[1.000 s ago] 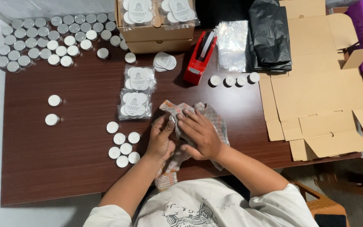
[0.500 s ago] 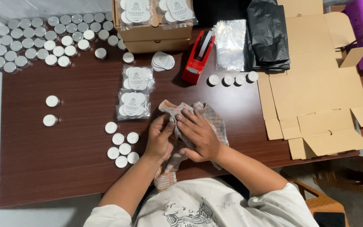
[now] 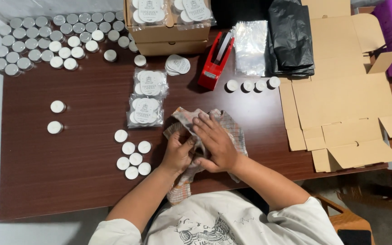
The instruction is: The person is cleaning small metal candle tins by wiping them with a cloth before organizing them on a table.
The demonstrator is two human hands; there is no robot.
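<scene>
1. Hands meet at frame centre: left hand [image 3: 178,152] curls shut around a checked cloth [image 3: 232,129], right hand [image 3: 214,143] presses flat on it, fingers spread
2. Whatever the cloth wraps is hidden
3. Six white tealights [image 3: 132,154] sit just left; two sealed packs [image 3: 147,97] above
4. Many loose tealights [image 3: 46,38] wait upper left, flat carton [image 3: 345,100] unfolded at right

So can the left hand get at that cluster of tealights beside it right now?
Probably not right away: the left hand is gripping the checked cloth. The tealights lie close on open table, nothing between.
</scene>
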